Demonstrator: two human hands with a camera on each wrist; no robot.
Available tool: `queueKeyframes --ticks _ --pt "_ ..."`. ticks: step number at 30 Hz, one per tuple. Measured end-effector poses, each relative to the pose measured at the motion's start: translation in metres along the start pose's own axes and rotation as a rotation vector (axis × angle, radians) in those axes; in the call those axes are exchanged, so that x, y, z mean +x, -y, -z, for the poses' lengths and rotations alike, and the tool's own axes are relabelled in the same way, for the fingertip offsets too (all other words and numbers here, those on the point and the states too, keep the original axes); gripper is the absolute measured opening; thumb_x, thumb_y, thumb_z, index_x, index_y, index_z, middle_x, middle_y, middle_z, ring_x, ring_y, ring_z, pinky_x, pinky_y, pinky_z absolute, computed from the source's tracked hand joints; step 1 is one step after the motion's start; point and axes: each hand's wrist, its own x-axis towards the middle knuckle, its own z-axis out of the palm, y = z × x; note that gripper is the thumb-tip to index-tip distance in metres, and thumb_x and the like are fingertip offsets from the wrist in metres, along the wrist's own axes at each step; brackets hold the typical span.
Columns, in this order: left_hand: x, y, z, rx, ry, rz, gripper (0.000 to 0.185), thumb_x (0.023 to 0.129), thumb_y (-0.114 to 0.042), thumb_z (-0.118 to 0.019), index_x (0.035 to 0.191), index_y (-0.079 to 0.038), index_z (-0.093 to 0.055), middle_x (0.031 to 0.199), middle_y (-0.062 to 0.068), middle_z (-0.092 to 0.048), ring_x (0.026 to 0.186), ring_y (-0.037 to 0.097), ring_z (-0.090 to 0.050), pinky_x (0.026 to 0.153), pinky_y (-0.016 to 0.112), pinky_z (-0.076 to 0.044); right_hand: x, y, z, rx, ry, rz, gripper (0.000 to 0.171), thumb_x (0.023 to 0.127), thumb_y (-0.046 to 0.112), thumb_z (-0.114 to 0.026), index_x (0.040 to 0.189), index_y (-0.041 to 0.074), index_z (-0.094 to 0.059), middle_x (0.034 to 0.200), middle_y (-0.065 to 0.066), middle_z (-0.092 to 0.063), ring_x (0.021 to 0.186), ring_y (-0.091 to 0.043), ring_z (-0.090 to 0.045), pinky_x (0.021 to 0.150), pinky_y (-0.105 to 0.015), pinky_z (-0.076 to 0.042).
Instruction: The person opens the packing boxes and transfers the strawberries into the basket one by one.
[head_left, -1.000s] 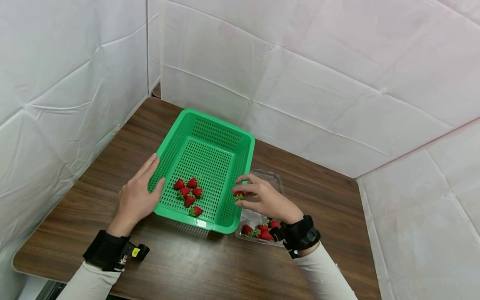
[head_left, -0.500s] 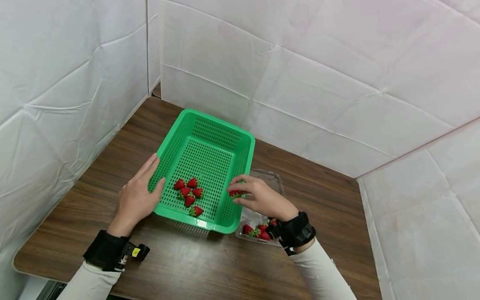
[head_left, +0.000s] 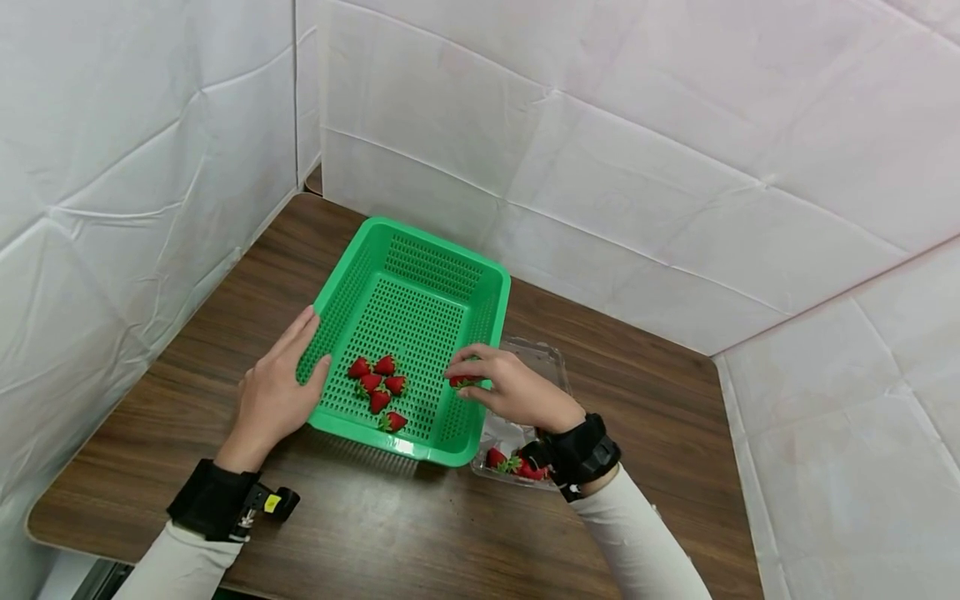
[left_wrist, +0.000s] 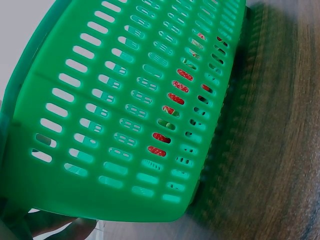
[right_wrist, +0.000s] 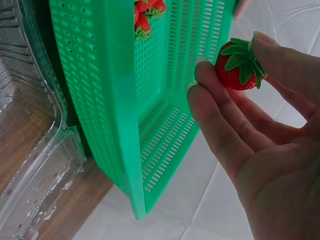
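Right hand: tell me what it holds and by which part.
The right hand pinches a strawberry by its sides between thumb and fingertips, with the green leafy cap facing the right wrist camera, above the green basket.

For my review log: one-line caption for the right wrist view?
Right hand pinches a strawberry beside the green basket.
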Motion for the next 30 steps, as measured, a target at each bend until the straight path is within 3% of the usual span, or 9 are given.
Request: queueKeyframes --ticks 17,30 --pt "0.001 0.0 0.0 0.001 -0.002 -0.001 0.057 0.097 -0.025 -0.058 0.15 -0.015 -0.039 0.156 0.003 -0.037 0.04 0.007 -0.018 0.045 0.025 -0.016 0.018 0.003 -0.001 -0.008 0.071 0.009 0.028 0.096 0.011 -0.059 0.123 0.012 -0.066 0.125 -0.004 -0.057 0.118 -0.018 -0.053 0.094 -0.027 -0.047" --pt "0.0 0.0 0.0 0.005 0.003 0.015 0.058 0.097 -0.026 -0.058 0.15 -0.017 -0.038 0.157 0.001 -0.036 0.042 0.007 -0.023 0.046 0.027 -0.016 0.037 0.007 -0.003 -0.016 0.128 0.025 0.024 0.095 0.01 -0.06 0.117 0.01 -0.07 0.118 -0.005 -0.061 0.109 -0.014 -0.058 0.087 -0.022 -0.05"
